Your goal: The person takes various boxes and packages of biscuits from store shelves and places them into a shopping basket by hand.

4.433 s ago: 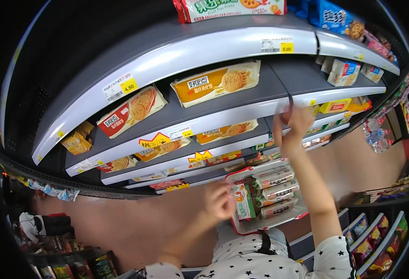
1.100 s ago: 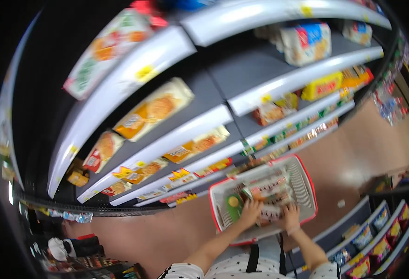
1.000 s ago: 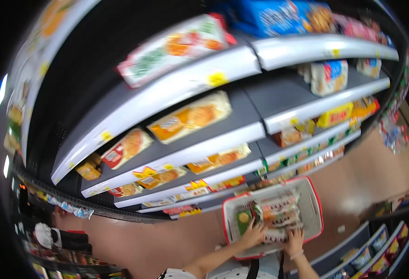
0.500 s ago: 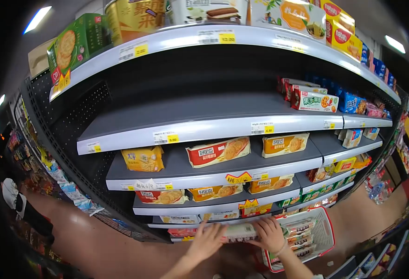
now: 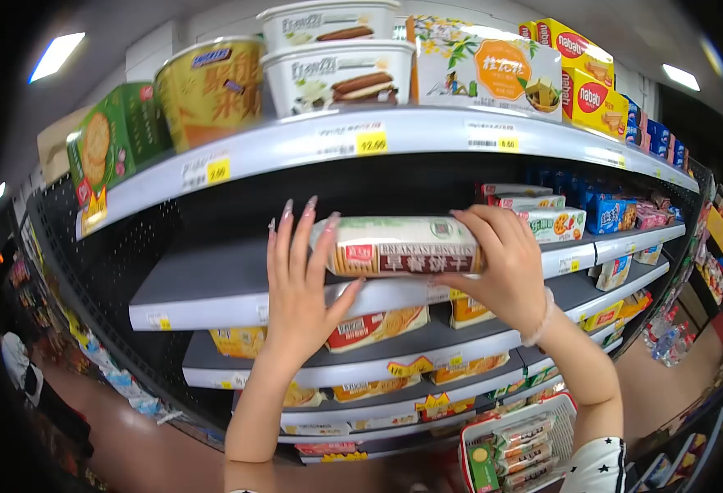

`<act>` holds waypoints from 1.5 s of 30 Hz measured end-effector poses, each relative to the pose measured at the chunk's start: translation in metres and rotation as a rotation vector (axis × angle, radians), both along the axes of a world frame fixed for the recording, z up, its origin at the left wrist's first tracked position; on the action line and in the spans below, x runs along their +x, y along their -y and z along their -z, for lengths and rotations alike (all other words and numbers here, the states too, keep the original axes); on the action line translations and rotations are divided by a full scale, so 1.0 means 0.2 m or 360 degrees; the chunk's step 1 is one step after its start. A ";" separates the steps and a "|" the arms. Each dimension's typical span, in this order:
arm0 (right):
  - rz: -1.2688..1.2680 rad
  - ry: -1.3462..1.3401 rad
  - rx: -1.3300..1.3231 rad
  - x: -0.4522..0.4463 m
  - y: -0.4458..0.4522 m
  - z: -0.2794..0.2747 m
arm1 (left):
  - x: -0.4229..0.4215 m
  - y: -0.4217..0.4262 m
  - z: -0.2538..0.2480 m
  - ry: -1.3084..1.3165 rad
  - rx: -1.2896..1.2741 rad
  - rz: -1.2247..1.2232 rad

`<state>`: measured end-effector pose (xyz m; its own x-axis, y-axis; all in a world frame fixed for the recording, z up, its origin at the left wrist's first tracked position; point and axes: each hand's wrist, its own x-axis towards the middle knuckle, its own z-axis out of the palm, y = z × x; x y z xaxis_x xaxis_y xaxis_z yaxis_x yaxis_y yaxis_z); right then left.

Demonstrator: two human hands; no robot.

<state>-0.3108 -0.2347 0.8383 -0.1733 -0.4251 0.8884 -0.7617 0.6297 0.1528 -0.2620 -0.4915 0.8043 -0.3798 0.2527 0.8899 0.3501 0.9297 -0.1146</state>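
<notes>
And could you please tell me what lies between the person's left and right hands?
In the head view, a pack of breakfast biscuits lies between the left hand and the right hand, which grips one end.

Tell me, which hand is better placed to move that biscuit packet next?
Probably the right hand: it grips one end of the packet, while the left hand is spread open at the other.
</notes>
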 end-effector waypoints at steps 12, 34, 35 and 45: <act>0.0101 0.0560 0.0609 -1.05 0.32 -0.19 | -0.25 0.05 0.02 0.0356 0.0268 -0.0027; 0.0493 0.0680 0.0883 -1.13 0.43 -0.27 | -0.26 0.10 0.05 0.0300 0.0272 0.0187; 0.0473 0.0613 0.0883 -1.09 0.42 -0.28 | -0.26 0.09 0.05 0.0293 0.0260 0.0135; 0.0118 0.0056 0.0614 -0.08 -0.40 0.02 | -0.25 -0.04 0.08 0.0036 0.0513 -0.0029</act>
<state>-0.3268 -0.1557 0.8339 -0.2432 -0.7119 0.6588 -0.7254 0.5844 0.3637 -0.3118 -0.4836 0.7884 -0.4022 -0.0477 0.9143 0.3322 0.9230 0.1943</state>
